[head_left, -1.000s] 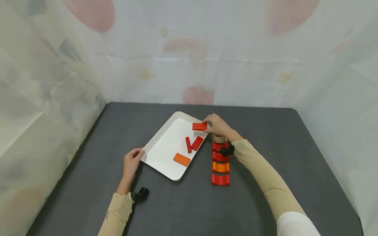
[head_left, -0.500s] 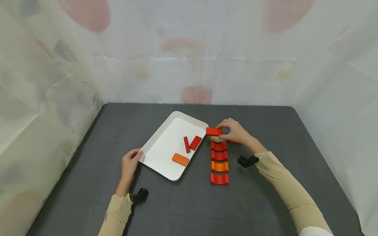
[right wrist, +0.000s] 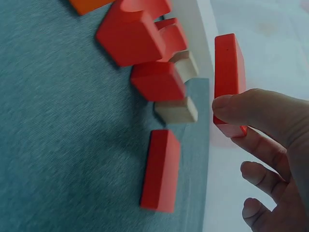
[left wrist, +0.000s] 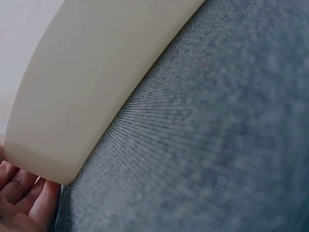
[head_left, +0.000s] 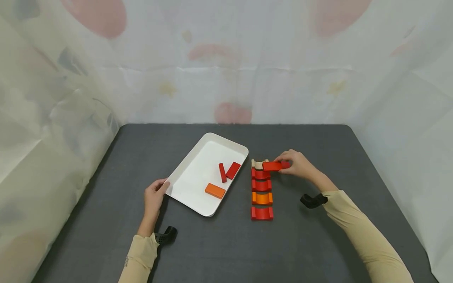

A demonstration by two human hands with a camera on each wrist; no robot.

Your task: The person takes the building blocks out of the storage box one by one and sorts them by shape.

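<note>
My right hand (head_left: 298, 164) pinches a flat red block (head_left: 272, 166) between thumb and fingers, just right of the beige arch (head_left: 259, 164) at the far end of a column of arch blocks. In the right wrist view the held red block (right wrist: 229, 79) stands on edge above the mat, and my right hand (right wrist: 263, 145) grips its near end. Another red block (right wrist: 161, 169) lies flat on the mat beside the beige arch (right wrist: 177, 110). My left hand (head_left: 154, 196) holds the near-left corner of the white tray (head_left: 192, 165). In the left wrist view its fingers (left wrist: 21, 193) curl under the tray corner (left wrist: 87, 96).
The column holds a red arch (head_left: 260, 174), another red arch (head_left: 261, 185), an orange arch (head_left: 262, 198) and a red arch (head_left: 262, 213). Inside the tray lie two red blocks (head_left: 228, 171) and an orange block (head_left: 215, 191). A dark grey mat (head_left: 219, 243) covers the table; white sheeting walls it.
My right hand carried the red block from over the tray's far rim rightward and down, to beside the beige arch. The left hand stayed on the tray corner.
</note>
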